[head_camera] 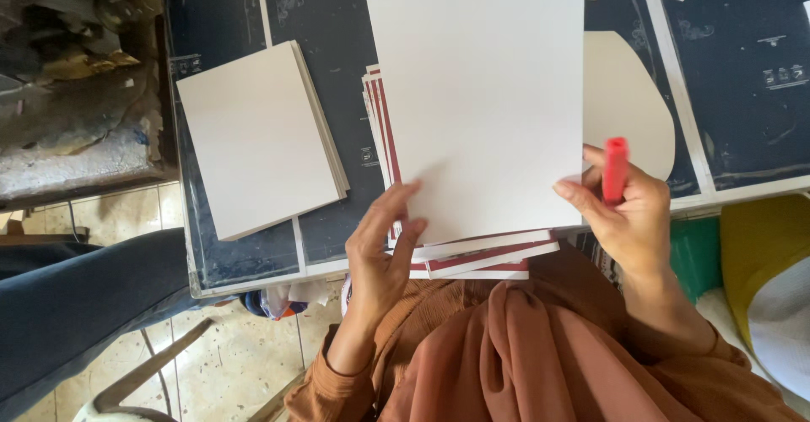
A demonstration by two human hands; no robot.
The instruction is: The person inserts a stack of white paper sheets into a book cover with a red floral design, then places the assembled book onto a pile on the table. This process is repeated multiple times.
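A large white sheet (485,93) lies on top of a stack of white cards with dark red borders (472,257) on a dark blue table top (337,17). My left hand (380,253) rests at the sheet's lower left corner, fingers spread and touching the sheet and the stack's edge. My right hand (620,211) grips a red marker (615,169) upright in its fingers, with the thumb pressing on the sheet's lower right edge.
A second pile of plain white sheets (257,139) lies to the left on the table. A cream rounded cutout (629,105) sits right of the big sheet. A person's leg in dark trousers (76,304) is at the left; green and yellow objects (742,245) at the right.
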